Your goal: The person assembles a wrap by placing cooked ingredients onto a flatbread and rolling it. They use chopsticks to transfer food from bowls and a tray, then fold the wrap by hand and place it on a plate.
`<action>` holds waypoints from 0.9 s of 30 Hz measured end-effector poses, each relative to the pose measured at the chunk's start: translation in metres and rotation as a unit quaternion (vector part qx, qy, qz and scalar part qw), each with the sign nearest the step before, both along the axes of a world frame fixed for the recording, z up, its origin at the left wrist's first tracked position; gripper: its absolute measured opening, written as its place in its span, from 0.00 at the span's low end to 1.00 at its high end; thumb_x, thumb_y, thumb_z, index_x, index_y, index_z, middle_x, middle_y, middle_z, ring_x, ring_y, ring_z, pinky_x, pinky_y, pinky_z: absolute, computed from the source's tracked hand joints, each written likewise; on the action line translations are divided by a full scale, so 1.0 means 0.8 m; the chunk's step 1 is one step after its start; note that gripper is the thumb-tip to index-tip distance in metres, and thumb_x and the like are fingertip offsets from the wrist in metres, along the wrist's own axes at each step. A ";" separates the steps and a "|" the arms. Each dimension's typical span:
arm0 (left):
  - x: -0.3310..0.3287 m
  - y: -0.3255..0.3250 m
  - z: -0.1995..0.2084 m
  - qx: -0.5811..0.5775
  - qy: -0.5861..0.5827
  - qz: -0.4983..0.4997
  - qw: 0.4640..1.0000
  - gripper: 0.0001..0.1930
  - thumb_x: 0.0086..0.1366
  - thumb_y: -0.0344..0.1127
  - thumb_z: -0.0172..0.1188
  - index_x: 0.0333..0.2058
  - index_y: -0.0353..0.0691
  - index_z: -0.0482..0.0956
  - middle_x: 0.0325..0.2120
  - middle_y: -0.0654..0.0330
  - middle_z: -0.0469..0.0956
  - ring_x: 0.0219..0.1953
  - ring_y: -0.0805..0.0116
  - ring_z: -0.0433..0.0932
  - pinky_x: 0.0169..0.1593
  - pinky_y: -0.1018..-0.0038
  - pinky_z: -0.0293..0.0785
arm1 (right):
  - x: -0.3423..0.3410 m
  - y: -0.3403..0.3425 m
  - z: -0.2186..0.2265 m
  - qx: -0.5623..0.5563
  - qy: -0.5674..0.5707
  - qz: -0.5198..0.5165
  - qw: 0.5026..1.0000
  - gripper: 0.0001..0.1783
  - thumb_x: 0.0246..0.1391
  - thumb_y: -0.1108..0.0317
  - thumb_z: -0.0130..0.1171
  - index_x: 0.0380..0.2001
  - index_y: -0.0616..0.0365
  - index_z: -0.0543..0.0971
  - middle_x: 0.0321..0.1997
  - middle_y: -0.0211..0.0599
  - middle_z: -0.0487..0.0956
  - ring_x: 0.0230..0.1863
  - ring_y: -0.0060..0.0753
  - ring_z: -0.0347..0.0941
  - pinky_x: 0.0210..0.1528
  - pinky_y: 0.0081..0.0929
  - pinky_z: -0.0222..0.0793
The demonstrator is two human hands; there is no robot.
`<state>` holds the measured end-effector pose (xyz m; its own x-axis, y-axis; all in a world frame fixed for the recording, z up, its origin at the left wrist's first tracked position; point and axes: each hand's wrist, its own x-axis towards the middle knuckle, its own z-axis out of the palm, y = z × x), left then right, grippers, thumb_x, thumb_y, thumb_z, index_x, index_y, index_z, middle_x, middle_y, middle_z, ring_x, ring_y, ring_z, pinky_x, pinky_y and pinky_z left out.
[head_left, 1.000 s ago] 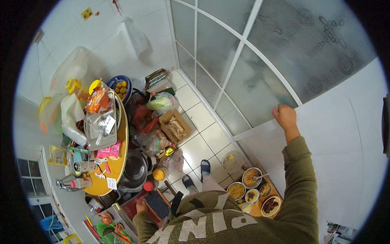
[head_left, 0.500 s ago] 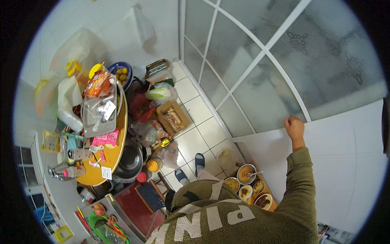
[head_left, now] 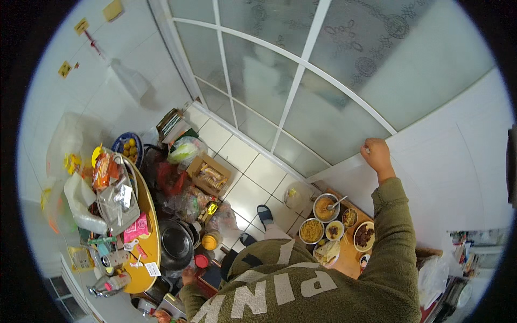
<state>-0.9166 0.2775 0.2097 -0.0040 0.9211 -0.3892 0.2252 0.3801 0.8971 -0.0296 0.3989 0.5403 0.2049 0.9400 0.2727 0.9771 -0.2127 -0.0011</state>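
My right hand (head_left: 378, 156) is closed, held at the lower white edge of the frosted glass door (head_left: 334, 105), beside a smooth white panel (head_left: 447, 167). Whatever its fingers may hold is hidden. My left hand (head_left: 188, 276) shows small at the lower left, near a large black pan (head_left: 176, 245) and a red-lidded jar (head_left: 202, 261); its fingers are too unclear to read. Below my right arm, a wooden board (head_left: 351, 258) carries a bowl of orange-brown food with a spoon (head_left: 325, 208), a bowl of yellow strips (head_left: 311, 231) and a bowl of dark pieces (head_left: 364, 237).
A yellow table (head_left: 151, 237) at the left is crowded with a metal tray (head_left: 121, 207), packets and bottles. Bags, a cardboard box (head_left: 211, 175) and a blue bowl of yellow fruit (head_left: 129, 148) crowd the tiled floor (head_left: 250, 177). A clear bag (head_left: 295, 195) lies near the bowls.
The view has turned and shifted, so more of the board with bowls shows at the right. My left hand has come into view. My right hand stays closed at the door's edge.
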 end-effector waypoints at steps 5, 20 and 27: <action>0.021 0.082 -0.031 -0.552 -0.604 -0.201 0.538 0.22 0.70 0.39 0.56 0.58 0.34 0.70 0.41 0.59 0.80 0.36 0.65 0.78 0.40 0.69 0.75 | -0.003 -0.068 0.008 -0.028 0.021 -0.034 0.999 0.11 0.50 0.65 0.61 0.18 0.58 0.75 0.23 0.45 0.77 0.31 0.51 0.74 0.50 0.47 0.69; 0.661 0.299 0.357 0.227 -0.076 -0.497 0.834 0.18 0.72 0.38 0.56 0.57 0.38 0.73 0.46 0.62 0.78 0.48 0.72 0.75 0.53 0.74 0.71 | -0.230 -0.501 -0.124 -0.028 0.246 -0.217 0.944 0.10 0.49 0.64 0.60 0.21 0.58 0.78 0.24 0.47 0.78 0.28 0.58 0.74 0.32 0.49 0.69; 0.935 0.182 0.531 0.380 -0.040 -0.638 0.669 0.15 0.65 0.40 0.61 0.45 0.38 0.72 0.29 0.62 0.76 0.32 0.69 0.75 0.37 0.69 0.73 | -0.320 -0.678 -0.193 -0.180 0.334 -0.459 0.803 0.16 0.55 0.52 0.57 0.32 0.53 0.83 0.30 0.45 0.83 0.35 0.51 0.81 0.40 0.44 0.76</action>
<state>-0.1688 0.4233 0.6347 0.9667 0.0867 0.2407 -0.1288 -0.6478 0.7508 -0.2854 -0.1437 0.3855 0.8445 0.3018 -0.4425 0.2144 -0.9475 -0.2371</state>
